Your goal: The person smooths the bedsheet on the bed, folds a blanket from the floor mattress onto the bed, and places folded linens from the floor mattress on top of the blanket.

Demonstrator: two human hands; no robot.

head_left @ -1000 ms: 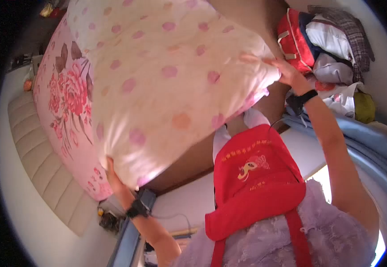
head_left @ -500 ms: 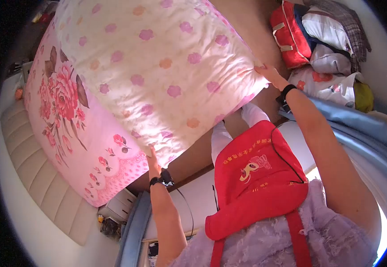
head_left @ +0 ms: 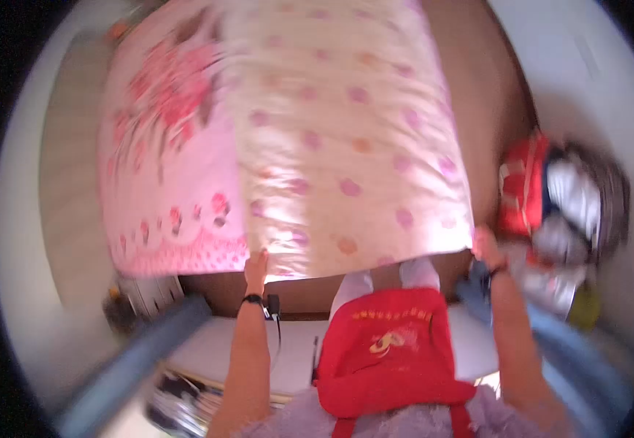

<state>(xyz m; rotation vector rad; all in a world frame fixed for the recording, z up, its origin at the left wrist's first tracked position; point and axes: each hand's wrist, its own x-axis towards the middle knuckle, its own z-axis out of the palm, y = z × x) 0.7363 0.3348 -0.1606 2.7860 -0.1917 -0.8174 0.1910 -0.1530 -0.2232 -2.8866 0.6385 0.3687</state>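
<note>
A cream quilt (head_left: 317,139) with purple and orange flowers lies over the right part of the bed. Beneath it, to the left, shows a pink sheet (head_left: 171,160) printed with large roses. My left hand (head_left: 256,270) is closed on the near left corner of the quilt, with its fingertips blurred against the cloth. At the near right corner, my right hand (head_left: 486,248) grips the quilt's edge, also smeared by motion. The near edge runs between both hands, a little above my legs.
A padded headboard (head_left: 72,168) borders the bed on the left. At right stand a red bag (head_left: 523,186) and piled clothes (head_left: 576,190) by the wall. Blue curtains (head_left: 138,365) hang on both sides near me. A red apron (head_left: 386,350) covers my front.
The view has turned, so the bed now sits straighter ahead. Both hands stay at the quilt's near corners, and its near edge looks more level and its surface flatter.
</note>
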